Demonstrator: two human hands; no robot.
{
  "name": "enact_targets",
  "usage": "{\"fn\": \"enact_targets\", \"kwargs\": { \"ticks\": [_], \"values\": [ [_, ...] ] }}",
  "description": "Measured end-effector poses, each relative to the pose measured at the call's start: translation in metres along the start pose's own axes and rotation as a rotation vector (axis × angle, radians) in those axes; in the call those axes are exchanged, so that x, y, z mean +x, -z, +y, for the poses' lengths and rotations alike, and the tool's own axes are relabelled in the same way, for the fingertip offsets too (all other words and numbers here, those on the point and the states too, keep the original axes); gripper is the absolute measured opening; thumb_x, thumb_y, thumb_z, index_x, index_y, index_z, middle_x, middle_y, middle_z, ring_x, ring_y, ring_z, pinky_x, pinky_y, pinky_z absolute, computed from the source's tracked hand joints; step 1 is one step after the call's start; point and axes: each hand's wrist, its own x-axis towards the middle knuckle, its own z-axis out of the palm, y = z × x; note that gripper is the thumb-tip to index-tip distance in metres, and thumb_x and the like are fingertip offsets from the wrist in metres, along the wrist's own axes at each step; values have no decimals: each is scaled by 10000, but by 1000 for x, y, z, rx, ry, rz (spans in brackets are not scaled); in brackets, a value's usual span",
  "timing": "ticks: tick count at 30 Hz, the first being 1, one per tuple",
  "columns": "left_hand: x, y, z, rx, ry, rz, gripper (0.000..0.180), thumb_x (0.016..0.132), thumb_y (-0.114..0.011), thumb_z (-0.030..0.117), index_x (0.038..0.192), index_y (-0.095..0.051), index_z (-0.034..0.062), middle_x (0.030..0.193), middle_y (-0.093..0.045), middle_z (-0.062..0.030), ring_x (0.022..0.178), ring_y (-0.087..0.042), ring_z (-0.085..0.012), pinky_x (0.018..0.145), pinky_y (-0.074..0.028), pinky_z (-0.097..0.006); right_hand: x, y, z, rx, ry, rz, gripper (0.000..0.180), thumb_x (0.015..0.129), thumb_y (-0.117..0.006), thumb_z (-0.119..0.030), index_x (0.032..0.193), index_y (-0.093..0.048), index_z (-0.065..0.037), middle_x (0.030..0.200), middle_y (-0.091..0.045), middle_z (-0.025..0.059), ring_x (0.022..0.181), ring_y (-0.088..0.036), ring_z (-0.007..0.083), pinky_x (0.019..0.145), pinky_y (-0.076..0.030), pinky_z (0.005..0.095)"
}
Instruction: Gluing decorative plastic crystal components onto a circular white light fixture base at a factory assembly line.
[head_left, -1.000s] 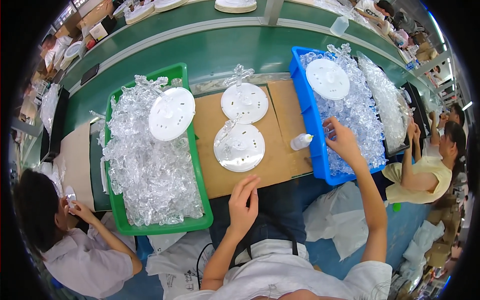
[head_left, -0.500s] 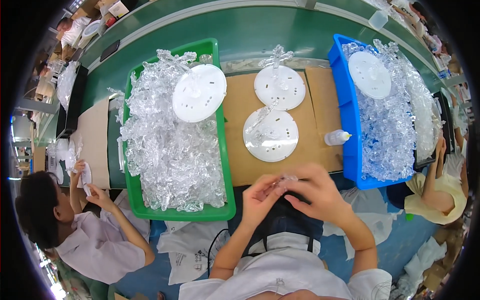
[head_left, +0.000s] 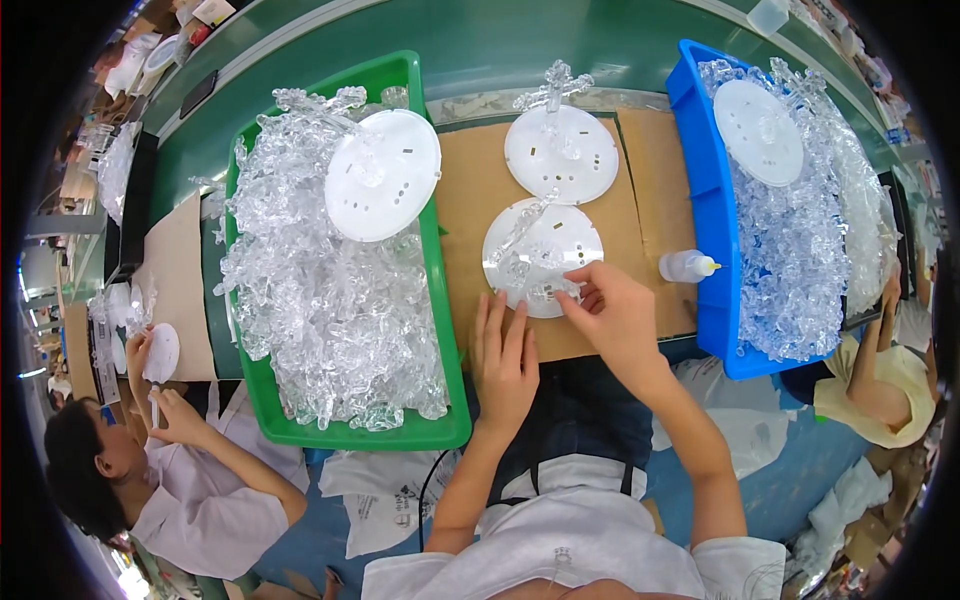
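A green worktable curves across the view, with a brown cardboard sheet lying on it before the person. At the left a green tub is heaped with clear, glassy pieces; at the right a blue tub holds more of them, bluish against its walls. A white disc rests on each heap (the left disc tilted, the right disc near the blue tub's far end). A small white bottle with a yellow tip lies just beside the blue tub. Beyond the green tub, a co-worker in a pale shirt handles a similar disc; another person in pale yellow sits at the far right. The floor is blue.

On the cardboard are 2 more discs, the far disc and the near disc. Both are white and round, dotted with small dark slots and holes, and bear clear branching parts; the near disc is shiny.

The right hand pinches a small clear piece between thumb and fingers over the near disc's front edge; its exact outline is hard to make out. The left hand grips nothing, its fingers extended, fingertips close to that same edge.
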Motion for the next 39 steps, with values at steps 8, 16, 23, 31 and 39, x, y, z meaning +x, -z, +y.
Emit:
{"fn": "enact_targets", "kwargs": {
  "ticks": [8, 16, 23, 31, 39],
  "values": [
    [-2, -5, -1, -54, -49, -82, 384, 849, -595, 92, 1210, -547, -31, 1296, -504, -209, 1254, -432, -392, 1018, -355, -486, 14, 7, 8, -118, 131, -99, 217, 755, -732, -133, 794, -560, -8, 677, -594, 88, 546, -580, 166, 522, -464, 282],
    [-4, -7, 10, -24, -15, -157, 549, 821, -646, 116, 1332, -467, 23, 1291, -443, -250, 1189, -441, -406, 997, -360, -456, -24, 27, 6, -28, 50, 139, 373, 741, -759, -137, 1049, -572, -43, 773, -603, 61, 702, -590, 154, 625, -468, 285],
    [-5, -6, 7, 87, -85, -128, 550, 825, -646, 134, 1348, -481, 86, 1285, -415, -233, 1229, -388, -400, 998, -344, -467, -59, 14, 42, 10, -80, 581, 586, 825, -647, -43, 1332, -365, 43, 1330, -412, 230, 1241, -427, 339, 1039, -352, 394],
    [-15, -27, 33, 110, -67, -154, 521, 842, -625, 158, 1341, -494, 93, 1161, -462, -236, 1124, -434, -396, 960, -351, -456, -43, 7, 64, 164, -53, 613, 432, 857, -642, -97, 1224, -454, 30, 1170, -545, 146, 1091, -546, 233, 950, -417, 329],
    [-7, -25, 32, 114, -103, -171, 529, 818, -627, 114, 1334, -513, 117, 1039, -461, -201, 984, -432, -329, 902, -340, -414, -114, 18, 53, 223, -105, 331, 368, 732, -673, -140, 1057, -552, -18, 935, -584, 130, 805, -621, 285, 712, -498, 324]
  ]
}}
